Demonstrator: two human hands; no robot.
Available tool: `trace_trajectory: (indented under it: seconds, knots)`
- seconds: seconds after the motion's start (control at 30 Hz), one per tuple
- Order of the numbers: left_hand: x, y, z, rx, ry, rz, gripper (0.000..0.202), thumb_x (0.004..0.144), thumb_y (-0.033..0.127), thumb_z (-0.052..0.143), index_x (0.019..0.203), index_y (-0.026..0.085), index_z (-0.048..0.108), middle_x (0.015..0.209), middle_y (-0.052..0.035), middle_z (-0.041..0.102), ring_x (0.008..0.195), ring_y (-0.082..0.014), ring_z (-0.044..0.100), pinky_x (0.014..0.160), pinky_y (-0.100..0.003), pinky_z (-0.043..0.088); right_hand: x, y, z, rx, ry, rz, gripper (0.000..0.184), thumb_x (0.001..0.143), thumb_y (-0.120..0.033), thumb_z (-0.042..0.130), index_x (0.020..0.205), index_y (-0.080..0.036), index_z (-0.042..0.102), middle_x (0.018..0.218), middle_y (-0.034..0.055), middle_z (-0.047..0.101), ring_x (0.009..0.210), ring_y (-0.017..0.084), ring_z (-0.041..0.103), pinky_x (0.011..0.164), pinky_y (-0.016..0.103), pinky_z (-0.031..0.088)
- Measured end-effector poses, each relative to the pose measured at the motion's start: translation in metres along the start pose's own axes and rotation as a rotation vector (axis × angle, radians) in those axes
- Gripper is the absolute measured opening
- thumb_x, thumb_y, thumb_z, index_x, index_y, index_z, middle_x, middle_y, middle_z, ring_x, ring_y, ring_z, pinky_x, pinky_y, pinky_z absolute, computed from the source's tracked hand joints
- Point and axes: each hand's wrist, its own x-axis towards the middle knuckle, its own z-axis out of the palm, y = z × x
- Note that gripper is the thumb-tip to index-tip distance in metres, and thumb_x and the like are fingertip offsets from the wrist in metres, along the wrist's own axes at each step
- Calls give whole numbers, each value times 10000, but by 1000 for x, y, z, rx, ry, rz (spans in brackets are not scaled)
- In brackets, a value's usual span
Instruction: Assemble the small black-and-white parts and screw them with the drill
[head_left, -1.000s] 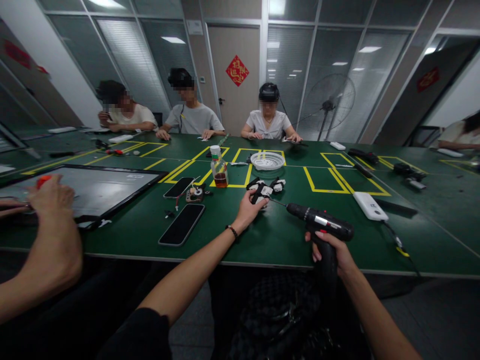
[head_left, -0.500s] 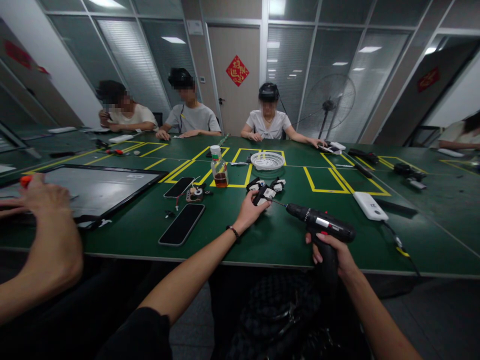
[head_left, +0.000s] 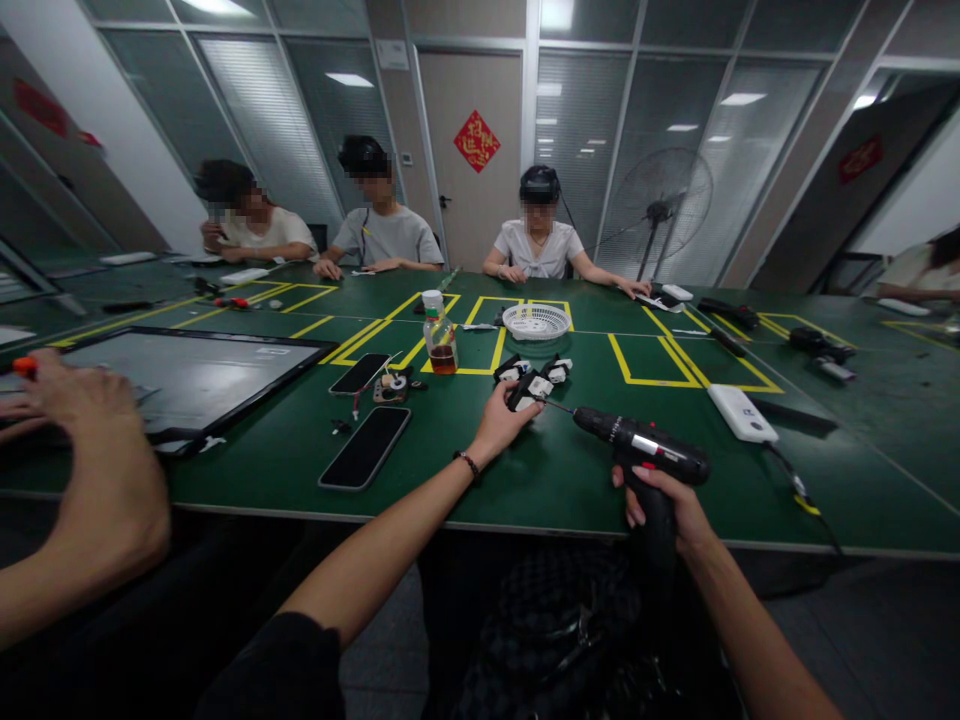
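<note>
My right hand (head_left: 667, 505) is wrapped round the grip of a black cordless drill (head_left: 649, 445), which points to the left. Its long thin bit (head_left: 556, 404) reaches a small black-and-white part (head_left: 531, 390). That part is pinched in the fingers of my left hand (head_left: 501, 418), just above the table. Whether the tip sits in a screw is too small to tell. Right behind lie two similar black-and-white parts (head_left: 556, 369). Left of my hands are a phone (head_left: 365, 447), a second phone (head_left: 360, 374) and a small motor-like assembly (head_left: 391, 385) with wires.
A bottle of reddish liquid (head_left: 441, 345) and a white basket (head_left: 536, 321) stand beyond my hands. A white power bank (head_left: 742, 413) with a cable lies right. At left, a co-worker's hand (head_left: 86, 400) is over a flat panel (head_left: 217, 375). Several people sit opposite.
The co-worker's hand at the left, with an orange-ended tool, has shifted left. My hands, the drill and the held part stay almost the same.
</note>
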Motion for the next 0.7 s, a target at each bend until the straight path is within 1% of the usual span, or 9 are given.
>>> trace_trajectory:
  seconds: [0.17, 0.33, 0.5, 0.7]
  knots:
    - [-1, 1, -1, -2, -9, -4, 608, 651, 433, 804, 1156, 185, 572, 1027, -97, 661, 954, -243, 647, 892, -430, 502, 0, 1, -2, 7, -6, -4, 297, 887, -379, 525, 868, -121, 670, 481, 19, 548, 425, 141, 489, 508, 279, 460]
    - [-1, 2, -2, -23, -4, -29, 617, 636, 420, 817, 1150, 185, 572, 1030, -102, 661, 958, -248, 647, 897, -439, 500, -1, 1, -2, -12, -11, 1, 315, 891, -391, 519, 884, -117, 672, 469, 20, 546, 425, 147, 499, 511, 283, 459]
    - [-1, 3, -2, -16, -21, -41, 634, 642, 440, 811, 1169, 185, 567, 1017, -102, 667, 935, -249, 651, 865, -426, 512, 0, 1, -1, -21, 6, -7, 318, 875, -408, 541, 879, -119, 673, 465, 17, 543, 422, 147, 492, 511, 285, 462]
    - [-1, 4, -1, -1, -8, -28, 624, 635, 439, 813, 1153, 185, 575, 1048, -104, 660, 966, -252, 639, 881, -417, 498, 0, 4, -2, -10, 24, 5, 316, 881, -406, 537, 892, -120, 673, 493, 23, 562, 415, 140, 486, 508, 287, 467]
